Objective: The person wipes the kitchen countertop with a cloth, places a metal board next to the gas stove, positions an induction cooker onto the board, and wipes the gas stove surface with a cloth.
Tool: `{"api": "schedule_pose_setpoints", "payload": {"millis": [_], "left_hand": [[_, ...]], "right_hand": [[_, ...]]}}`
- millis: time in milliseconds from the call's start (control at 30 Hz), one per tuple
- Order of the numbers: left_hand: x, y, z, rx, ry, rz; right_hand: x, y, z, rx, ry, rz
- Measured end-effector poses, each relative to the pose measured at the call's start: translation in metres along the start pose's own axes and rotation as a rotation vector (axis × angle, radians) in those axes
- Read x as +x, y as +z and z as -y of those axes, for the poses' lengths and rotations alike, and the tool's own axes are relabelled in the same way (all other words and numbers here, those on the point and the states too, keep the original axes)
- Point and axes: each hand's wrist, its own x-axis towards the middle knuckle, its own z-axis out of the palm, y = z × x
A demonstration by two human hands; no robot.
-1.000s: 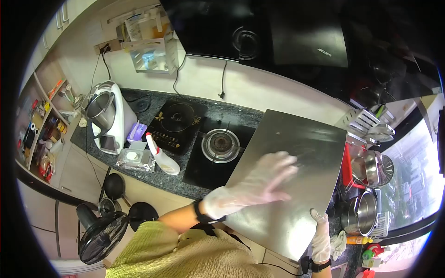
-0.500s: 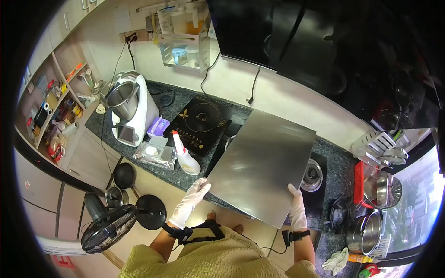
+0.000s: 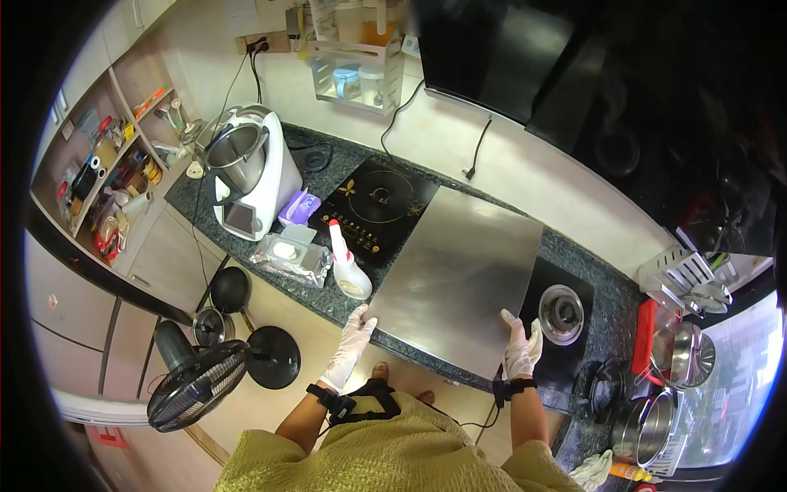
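A flat, brushed metal sheet [image 3: 459,279] lies over the left part of the black gas cooktop [image 3: 537,287], beside the induction cooker. My left hand [image 3: 351,344], in a thin white glove, is closed at the sheet's front left edge. At the right edge, my gloved right hand [image 3: 520,348] has its thumb touching the sheet while its fingers stand apart, off to the right of it. What lies under the sheet is hidden. Left of the sheet stands a white spray bottle [image 3: 351,275] with a red tip.
An induction cooker [image 3: 377,209], a purple pack [image 3: 299,207], a foil-wrapped item [image 3: 291,258] and a white food processor [image 3: 262,180] line the counter's left. A burner [image 3: 561,314] shows on the right, with steel pots [image 3: 643,430] beyond. A fan [image 3: 197,385] stands on the floor.
The metal sheet has come down and away from me, uncovering more of the cooktop's right side. My right fingers have spread from its edge. The camera view has shifted a little.
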Motion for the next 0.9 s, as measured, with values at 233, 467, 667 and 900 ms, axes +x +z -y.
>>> {"api": "schedule_pose_setpoints", "payload": {"millis": [233,467,667,900], "left_hand": [[0.002,0.009,-0.013,0.032,0.066,-0.017],[-0.001,0.013,-0.028,0.118,0.087,-0.006],[0.002,0.017,-0.026,0.136,0.12,-0.041],[0.017,0.012,-0.002,0.105,0.113,-0.04]], "right_hand": [[0.01,0.002,-0.012,0.031,-0.023,-0.032],[-0.004,0.012,0.011,0.086,0.067,-0.013],[-0.013,0.028,0.034,0.301,0.202,0.004],[-0.001,0.033,0.011,0.254,0.215,0.049]]}}
